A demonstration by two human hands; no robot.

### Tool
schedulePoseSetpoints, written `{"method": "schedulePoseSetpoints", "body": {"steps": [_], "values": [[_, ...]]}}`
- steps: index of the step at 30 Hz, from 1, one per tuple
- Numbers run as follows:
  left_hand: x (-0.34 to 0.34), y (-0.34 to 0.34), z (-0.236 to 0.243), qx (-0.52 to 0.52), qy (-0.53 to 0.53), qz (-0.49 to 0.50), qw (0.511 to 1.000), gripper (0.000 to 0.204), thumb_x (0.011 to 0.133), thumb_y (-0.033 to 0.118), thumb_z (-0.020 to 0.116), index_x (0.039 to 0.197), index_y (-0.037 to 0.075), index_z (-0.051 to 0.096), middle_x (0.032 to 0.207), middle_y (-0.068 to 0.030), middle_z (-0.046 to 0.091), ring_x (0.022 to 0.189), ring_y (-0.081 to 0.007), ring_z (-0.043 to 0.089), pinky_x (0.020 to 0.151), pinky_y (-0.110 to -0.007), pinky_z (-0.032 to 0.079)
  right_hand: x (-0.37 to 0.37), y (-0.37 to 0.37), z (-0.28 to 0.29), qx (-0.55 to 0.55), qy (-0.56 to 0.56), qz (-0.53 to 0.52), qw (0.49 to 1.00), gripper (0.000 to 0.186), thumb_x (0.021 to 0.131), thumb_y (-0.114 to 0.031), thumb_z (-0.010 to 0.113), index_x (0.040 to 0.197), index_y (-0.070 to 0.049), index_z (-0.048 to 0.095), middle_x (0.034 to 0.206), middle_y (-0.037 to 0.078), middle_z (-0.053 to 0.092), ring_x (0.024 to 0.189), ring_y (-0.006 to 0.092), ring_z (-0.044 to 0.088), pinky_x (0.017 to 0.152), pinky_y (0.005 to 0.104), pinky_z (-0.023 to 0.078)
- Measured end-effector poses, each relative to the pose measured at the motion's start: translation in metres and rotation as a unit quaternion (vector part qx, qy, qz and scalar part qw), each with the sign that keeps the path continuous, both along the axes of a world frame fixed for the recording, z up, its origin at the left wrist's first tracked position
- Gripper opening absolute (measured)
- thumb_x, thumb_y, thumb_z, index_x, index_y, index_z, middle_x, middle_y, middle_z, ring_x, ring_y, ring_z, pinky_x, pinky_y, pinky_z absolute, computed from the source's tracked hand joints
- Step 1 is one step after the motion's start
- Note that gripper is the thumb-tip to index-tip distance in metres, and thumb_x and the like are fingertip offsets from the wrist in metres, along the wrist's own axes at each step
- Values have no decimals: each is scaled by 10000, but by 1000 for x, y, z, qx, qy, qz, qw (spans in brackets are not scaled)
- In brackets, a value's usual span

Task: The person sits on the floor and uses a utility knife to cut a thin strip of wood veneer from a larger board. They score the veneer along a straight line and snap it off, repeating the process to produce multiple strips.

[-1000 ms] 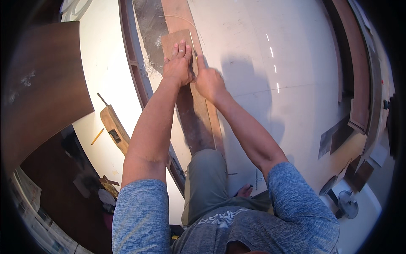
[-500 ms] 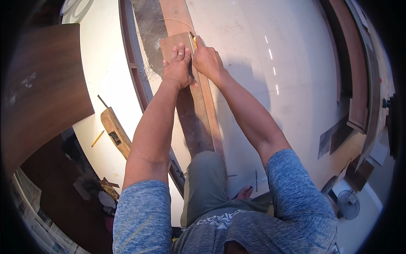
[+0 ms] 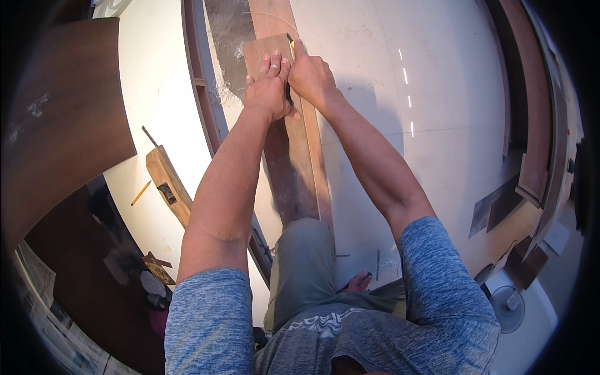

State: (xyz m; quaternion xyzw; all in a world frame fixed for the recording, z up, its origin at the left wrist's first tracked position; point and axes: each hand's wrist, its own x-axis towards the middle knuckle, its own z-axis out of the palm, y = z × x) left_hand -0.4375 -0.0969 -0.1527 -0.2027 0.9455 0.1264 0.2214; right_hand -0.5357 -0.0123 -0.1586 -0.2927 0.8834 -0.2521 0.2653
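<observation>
Two bare hands meet at the far end of a brown wooden board [image 3: 299, 147], seen by me from far off through the head camera. The board runs away from the person and appears to lie on a longer reddish plank [image 3: 272, 25], which shows beyond its far end and along its right edge.

The left hand [image 3: 267, 94] lies flat on the board, fingers a little spread and thumb out to the side, closed around nothing; I judge that it bears down so that the board cannot slide. A knee [image 3: 306, 237] covers the near end and may add weight there, though I cannot tell how firmly.

The right hand [image 3: 312, 76] is curled around a yellow cutter [image 3: 292, 45], index finger stretched along it, probably for control. Its dark tip sits at the board's right edge, which seems to serve as a guide. A thin pale strip [image 3: 269, 14] arches over the plank just ahead.

To the left, near the left forearm, a wooden hand plane [image 3: 178, 199] and a yellow pencil [image 3: 141, 193] lie on a pale surface, apart from both hands but perhaps within reach
</observation>
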Motion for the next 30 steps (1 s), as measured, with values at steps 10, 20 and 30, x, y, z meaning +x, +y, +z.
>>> {"method": "schedulePoseSetpoints", "body": {"steps": [10, 20, 30], "values": [[-1, 0, 1, -5, -1, -7, 1000, 1320, 554, 416, 958, 1618, 190, 212, 1709, -8, 96, 1566, -232, 133, 1204, -589, 313, 16, -1, -10, -19, 9, -39, 999, 500, 976, -243, 533, 1394, -13, 383, 889, 331, 692, 898, 528, 677, 800, 577, 549], [2, -4, -26, -43, 39, -26, 998, 1210, 616, 388, 920, 1603, 180, 252, 1704, -27, 125, 1556, -266, 176, 1184, -606, 334, 68, 50, 1, 51, -23, -14, 998, 603, 945, -163, 558, 1475, -61, 289, 902, 335, 684, 914, 523, 675, 828, 584, 539], [-1, 0, -9, -27, 23, -12, 999, 1327, 514, 442, 958, 1608, 178, 253, 1704, -25, 128, 1562, -246, 153, 1195, -608, 313, 123, 102, 19, 104, -104, -11, 989, 720, 929, -104, 519, 1573, -31, 205, 1005, 328, 678, 962, 496, 680, 865, 548, 539]]}}
